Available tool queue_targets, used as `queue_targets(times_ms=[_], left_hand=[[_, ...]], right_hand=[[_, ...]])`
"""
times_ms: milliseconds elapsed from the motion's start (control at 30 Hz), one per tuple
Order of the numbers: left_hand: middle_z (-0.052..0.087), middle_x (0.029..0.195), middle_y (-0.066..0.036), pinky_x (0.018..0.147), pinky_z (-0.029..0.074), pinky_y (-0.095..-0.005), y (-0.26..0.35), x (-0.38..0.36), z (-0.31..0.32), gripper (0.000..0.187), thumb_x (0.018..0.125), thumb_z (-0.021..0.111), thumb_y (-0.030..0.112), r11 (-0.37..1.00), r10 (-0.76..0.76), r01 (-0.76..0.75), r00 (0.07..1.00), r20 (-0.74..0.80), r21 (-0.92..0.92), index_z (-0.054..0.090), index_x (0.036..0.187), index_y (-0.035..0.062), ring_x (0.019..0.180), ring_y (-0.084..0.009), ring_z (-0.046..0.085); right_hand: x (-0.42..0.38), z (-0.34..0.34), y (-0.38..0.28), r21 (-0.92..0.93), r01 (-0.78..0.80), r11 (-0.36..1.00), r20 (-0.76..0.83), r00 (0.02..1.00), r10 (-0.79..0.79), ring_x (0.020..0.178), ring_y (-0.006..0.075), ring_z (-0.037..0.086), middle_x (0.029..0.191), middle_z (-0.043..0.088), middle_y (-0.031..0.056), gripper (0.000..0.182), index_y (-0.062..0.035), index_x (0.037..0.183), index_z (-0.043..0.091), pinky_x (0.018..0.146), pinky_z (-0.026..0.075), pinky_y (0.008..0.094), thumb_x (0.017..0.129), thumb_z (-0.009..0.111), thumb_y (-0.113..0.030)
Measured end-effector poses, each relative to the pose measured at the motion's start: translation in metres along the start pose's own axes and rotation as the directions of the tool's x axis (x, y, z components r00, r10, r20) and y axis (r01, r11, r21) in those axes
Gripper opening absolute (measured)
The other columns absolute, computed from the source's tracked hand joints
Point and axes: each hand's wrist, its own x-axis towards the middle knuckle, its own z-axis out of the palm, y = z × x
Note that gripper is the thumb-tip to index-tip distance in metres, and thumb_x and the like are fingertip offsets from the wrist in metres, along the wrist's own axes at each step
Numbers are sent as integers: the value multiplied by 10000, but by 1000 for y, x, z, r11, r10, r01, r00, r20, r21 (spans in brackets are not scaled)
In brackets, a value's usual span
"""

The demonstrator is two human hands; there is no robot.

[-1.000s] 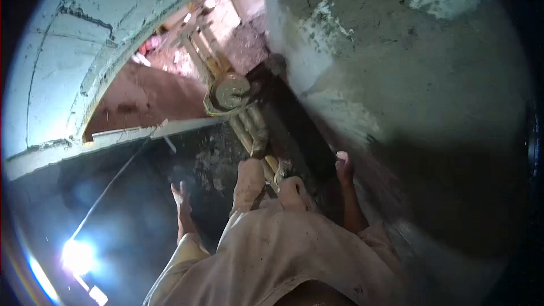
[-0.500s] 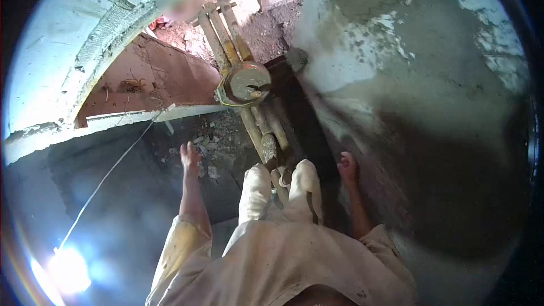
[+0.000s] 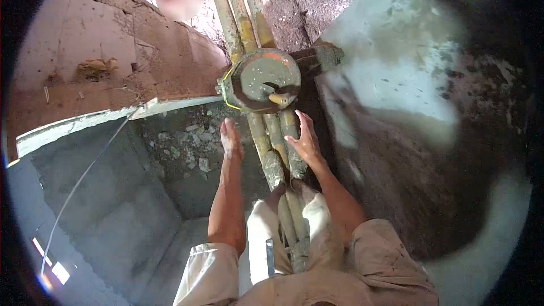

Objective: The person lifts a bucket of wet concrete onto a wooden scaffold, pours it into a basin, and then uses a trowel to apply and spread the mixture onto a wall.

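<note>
My left hand (image 3: pixel 232 137) is held out over the gap left of the poles, fingers stretched and holding nothing. With thumb and fingers apart, my right hand (image 3: pixel 306 139) is open above the right-hand pole. Both hands are just short of a round pan (image 3: pixel 249 68) of wet grey mortar and do not touch it. A trowel (image 3: pixel 279 99) rests in the mortar, its wooden handle toward me and its blade partly sunk. The pan sits on several poles (image 3: pixel 258 136) laid side by side. A yellow strap or cord (image 3: pixel 226 93) hangs around its left side.
My feet (image 3: pixel 275 173) stand on the poles. Rubble (image 3: pixel 195 141) lies on the floor below left. A partly plastered wall (image 3: pixel 391 79) rises on the right, a brown panel (image 3: pixel 113 62) on the left. A cable (image 3: pixel 85 175) crosses the left. A blurred patch hides something at the top.
Both hands have reached forward toward the pan, the right one moving inward and opening. The view has tilted, so the pan looks larger and the bright lamp has slipped toward the lower left edge.
</note>
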Motion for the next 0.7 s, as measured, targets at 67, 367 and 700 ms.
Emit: queue_targets(times_ms=[67,367,700], left_hand=[[346,1458,-124,1018,322,-451,1,11,10,819,895,438,632,997,-32,36,998,-57,75,207,1475,102,1327,-341,332],[572,993,-101,826,452,-433,-28,160,49,720,941,267,629,962,173,-209,965,-197,-176,453,1282,23,931,-251,548],[612,1041,-315,862,429,-511,-47,207,60,681,957,308,540,940,319,-211,819,-477,267,612,1090,-55,1001,-488,561]], right_hand=[[19,24,21,12,6,1000,-16,1000,-6,1281,360,377,1356,399,215,814,-83,1428,292,1079,323,402,749,741,-64],[111,101,63,-22,145,989,-311,939,-145,1099,279,505,1223,520,150,447,-35,1292,442,967,391,409,905,611,-185],[228,153,48,526,363,769,-560,829,-8,606,109,524,737,562,16,188,-69,852,539,579,454,275,805,716,-114]])
